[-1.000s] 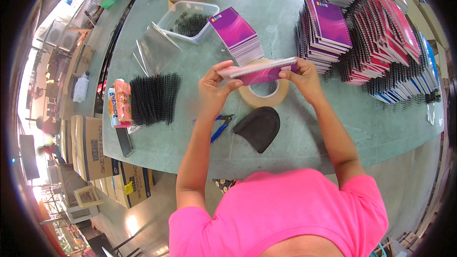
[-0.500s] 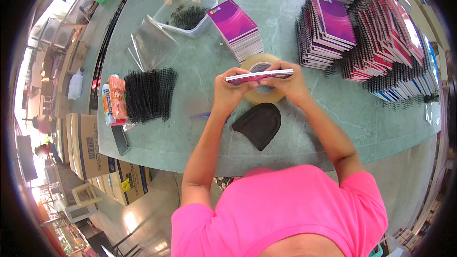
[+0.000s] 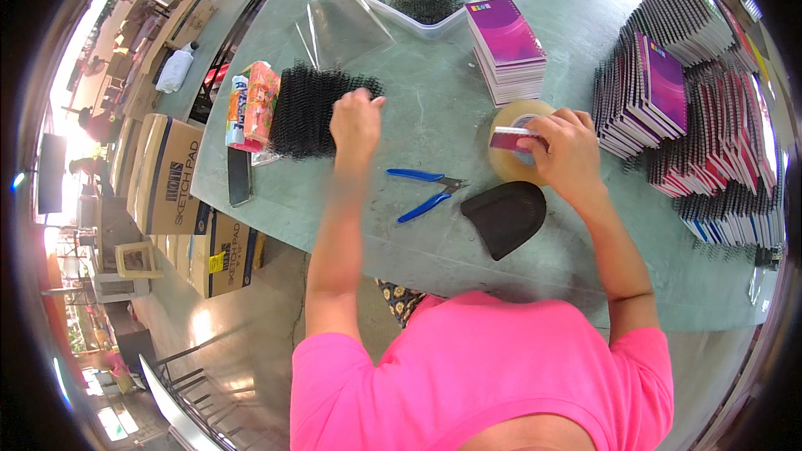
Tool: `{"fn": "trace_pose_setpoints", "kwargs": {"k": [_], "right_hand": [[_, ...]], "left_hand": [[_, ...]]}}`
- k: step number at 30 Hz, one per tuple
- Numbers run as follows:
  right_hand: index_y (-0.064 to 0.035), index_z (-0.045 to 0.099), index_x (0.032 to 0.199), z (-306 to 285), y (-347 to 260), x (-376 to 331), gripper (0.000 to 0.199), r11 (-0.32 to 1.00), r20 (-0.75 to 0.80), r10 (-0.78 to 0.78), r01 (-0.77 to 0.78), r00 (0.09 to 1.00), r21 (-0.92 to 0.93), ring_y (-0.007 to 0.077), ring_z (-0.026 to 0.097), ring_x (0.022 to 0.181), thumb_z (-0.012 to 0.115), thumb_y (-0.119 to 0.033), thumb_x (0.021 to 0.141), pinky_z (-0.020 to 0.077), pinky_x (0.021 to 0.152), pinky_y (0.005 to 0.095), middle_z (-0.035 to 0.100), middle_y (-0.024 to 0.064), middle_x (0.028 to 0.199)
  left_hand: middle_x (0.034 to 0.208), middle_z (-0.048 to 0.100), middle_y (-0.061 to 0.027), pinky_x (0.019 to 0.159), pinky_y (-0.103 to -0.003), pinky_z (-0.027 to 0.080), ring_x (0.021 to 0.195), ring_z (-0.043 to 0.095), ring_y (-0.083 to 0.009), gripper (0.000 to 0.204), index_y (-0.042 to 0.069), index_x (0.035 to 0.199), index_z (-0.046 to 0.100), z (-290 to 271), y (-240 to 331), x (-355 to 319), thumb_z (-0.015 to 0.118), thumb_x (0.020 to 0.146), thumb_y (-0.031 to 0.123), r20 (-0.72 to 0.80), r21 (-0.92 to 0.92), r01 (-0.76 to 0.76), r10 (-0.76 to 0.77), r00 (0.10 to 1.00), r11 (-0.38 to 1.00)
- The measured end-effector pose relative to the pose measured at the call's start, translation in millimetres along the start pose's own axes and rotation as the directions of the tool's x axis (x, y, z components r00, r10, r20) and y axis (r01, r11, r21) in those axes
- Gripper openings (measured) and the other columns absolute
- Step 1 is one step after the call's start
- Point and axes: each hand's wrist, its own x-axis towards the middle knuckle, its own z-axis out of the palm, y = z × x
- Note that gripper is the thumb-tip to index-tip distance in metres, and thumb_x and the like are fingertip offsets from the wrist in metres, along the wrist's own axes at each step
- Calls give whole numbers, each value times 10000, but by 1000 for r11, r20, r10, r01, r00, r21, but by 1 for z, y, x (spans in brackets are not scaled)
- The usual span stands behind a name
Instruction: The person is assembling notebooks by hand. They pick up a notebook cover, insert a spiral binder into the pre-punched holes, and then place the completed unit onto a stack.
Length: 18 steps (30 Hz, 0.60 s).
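My right hand (image 3: 568,146) grips a small purple-covered notebook (image 3: 511,139) by its right end, with the white page edges toward me. Under it lies a wide roll of clear tape (image 3: 501,165). At the right edge of a pile of black spiral binding coils (image 3: 309,113), my left hand (image 3: 357,121) has its fingers curled closed. Whether a coil is between those fingers is hidden. Blue-handled cutters (image 3: 424,188) lie with handles spread between my arms, beside a dark rounded pad (image 3: 505,219). Beyond the tape stands a stack of purple notebooks (image 3: 510,46).
At the right rise stacks of coil-bound notebooks (image 3: 643,100) in purple, red and blue. A clear plastic tub (image 3: 426,25) of black bits stands at the back, near clear plastic sheets (image 3: 338,29). Colourful packets (image 3: 253,108) and a dark phone (image 3: 240,175) lie left. Cartons (image 3: 171,175) stand beside the table.
My left hand has let go of the notebook and moved left to the coil pile. My right hand keeps the notebook. The cutters are now uncovered, and the view has shifted.
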Motion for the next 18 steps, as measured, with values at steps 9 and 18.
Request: {"fn": "trace_pose_setpoints", "kwargs": {"k": [9,18], "right_hand": [[-114,631,834,-3,2,15,166,971,197,235,-239,952,-2,293,622,740,661,-257,756,462,647,409,643,74,764],[-166,691,964,6,5,22,214,928,226,256,-304,940,214,285,643,767,636,-275,788,494,662,384,676,76,868]], "left_hand": [[866,582,-183,721,-430,465,829,585,-342,225,10,878,545,-14,-22,3,655,777,178,-103,-47,-120,115,988,992],[729,593,-97,635,-265,443,674,543,-132,214,18,964,608,-43,90,-42,572,916,224,103,-753,-102,269,958,650]]}}
